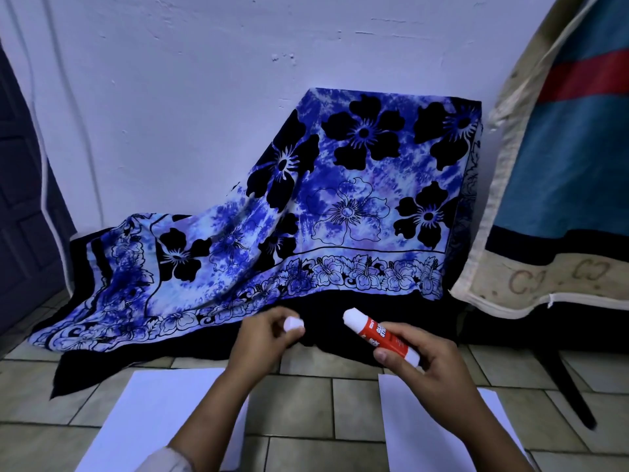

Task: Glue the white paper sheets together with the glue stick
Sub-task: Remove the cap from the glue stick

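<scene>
View from above of a pale tiled floor (306, 413) meeting a white wall (204, 80). Two white paper sheets lie flat on the tiles, well apart: the left sheet (146, 420) partly under the person's left forearm, the right sheet (418, 434) partly under the right forearm. Both sheets run off the bottom edge.

Against the wall, a blue and white cloth (340, 199) printed with black flowers is draped over a box-like shape and spills down to the floor on the left; what it covers cannot be seen. A black fabric (88, 366) lies beneath its lower edge. A dark door (20, 199) stands at far left. At far right hangs a cream-edged fabric panel (561, 165) in blue with a red stripe.

Both hands are raised over the gap between the sheets. The left hand (262, 338) has its fingers curled, pinching a small white cap (293, 323) between thumb and fingertips. The right hand (432, 362) grips the lower end of a red and white glue stick (381, 335), thumb on top, fingers wrapped beneath. The stick is uncapped and tilted, its white tip pointing up and left toward the cap, near it but apart from it
</scene>
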